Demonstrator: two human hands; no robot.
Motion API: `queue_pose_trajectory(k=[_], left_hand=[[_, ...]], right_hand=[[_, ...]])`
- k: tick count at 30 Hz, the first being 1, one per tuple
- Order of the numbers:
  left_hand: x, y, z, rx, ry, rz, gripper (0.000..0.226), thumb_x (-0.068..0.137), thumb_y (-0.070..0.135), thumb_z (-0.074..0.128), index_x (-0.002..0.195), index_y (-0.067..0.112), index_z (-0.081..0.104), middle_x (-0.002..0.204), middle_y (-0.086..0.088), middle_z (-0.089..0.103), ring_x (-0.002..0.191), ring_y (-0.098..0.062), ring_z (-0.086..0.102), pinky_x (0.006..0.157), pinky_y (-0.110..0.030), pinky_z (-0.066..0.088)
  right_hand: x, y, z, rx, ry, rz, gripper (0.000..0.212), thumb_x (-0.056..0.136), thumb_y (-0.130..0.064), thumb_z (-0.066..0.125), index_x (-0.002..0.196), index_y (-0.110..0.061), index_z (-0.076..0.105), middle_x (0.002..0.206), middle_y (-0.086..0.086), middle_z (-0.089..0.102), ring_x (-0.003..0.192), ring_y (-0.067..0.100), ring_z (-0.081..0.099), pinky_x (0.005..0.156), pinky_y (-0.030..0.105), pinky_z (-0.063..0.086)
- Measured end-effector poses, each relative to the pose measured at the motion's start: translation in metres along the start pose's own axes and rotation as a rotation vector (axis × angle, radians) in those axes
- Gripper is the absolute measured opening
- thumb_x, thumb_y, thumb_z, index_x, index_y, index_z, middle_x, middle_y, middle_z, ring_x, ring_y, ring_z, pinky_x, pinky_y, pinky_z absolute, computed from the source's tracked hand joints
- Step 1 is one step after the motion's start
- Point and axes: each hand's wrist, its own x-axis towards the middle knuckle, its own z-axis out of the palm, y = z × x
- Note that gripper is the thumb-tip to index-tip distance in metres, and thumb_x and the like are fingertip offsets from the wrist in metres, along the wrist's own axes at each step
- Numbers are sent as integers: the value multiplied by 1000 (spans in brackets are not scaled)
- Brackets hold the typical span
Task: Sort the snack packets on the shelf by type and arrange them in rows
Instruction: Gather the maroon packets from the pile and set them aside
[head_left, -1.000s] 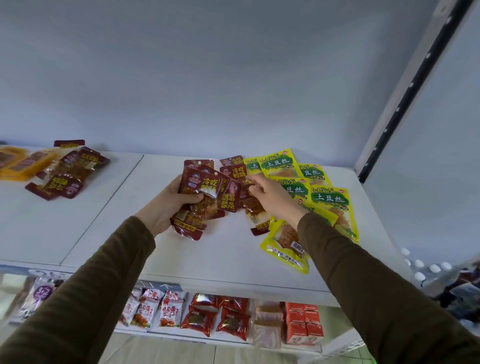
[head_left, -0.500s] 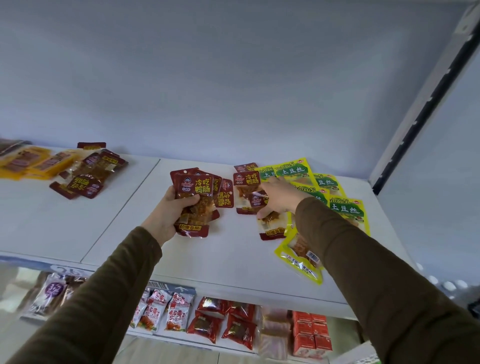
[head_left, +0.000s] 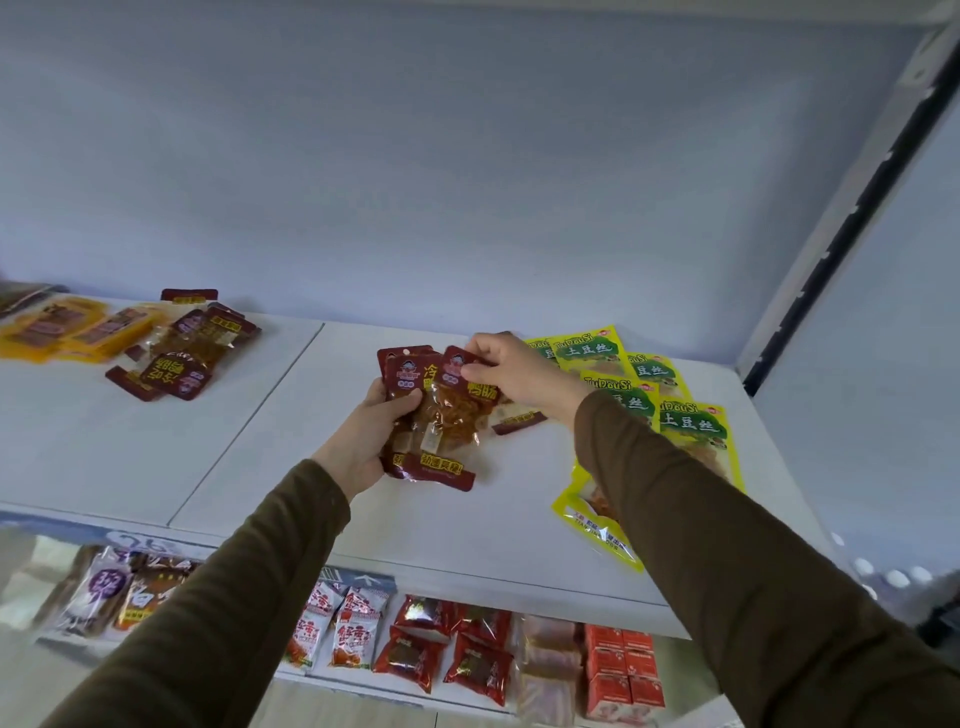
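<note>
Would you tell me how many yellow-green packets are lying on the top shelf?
6 yellow-green packets: five overlapping beside the right hand, one nearer the front edge under the right sleeve. More may be hidden.

So there's a stack of dark red packets (head_left: 434, 421) with yellow lettering and clear windows showing brownish snack, held upright-ish just above the white shelf (head_left: 291, 467), one more red one (head_left: 517, 418) lying flat behind. Yellow-green packets (head_left: 691, 421) are spread overlapping along the right side. Far left sits a loose pile of red packets (head_left: 182, 353) beside some orange ones (head_left: 67, 332).
</note>
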Motion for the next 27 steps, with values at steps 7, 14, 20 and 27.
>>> queue_pose_trajectory(k=[7,14,20,27], left_hand=[[-7,-3,7,129,-86,54,66,81,13,83,136,19,46,124,-17,70,104,-38,72,93,-57,57],[-2,-4,-15,-2,34,78,64,82,5,81,135,19,48,118,-13,73,98,-35,75,82,-49,61],[7,2,-25,-43,73,69,60,81,12,83,132,23,52,117,-8,74,97,-31,76,86,-49,61],[20,7,-27,-57,36,104,62,81,14,83,132,24,51,112,-8,77,96,-33,76,72,-42,63]], right_hand=[[7,14,37,-134,248,-68,18,90,-29,75,81,-30,60,85,-14,64,80,1,59,65,25,39],[3,36,-3,-65,384,20,27,94,-28,71,118,-21,63,111,-5,66,99,10,61,92,34,53],[14,60,-54,-600,124,100,72,91,-46,72,153,-25,45,156,5,43,146,30,28,116,42,28],[55,63,-25,-1037,-136,199,135,60,-101,46,163,-21,11,171,6,13,158,30,-1,123,61,-2]])
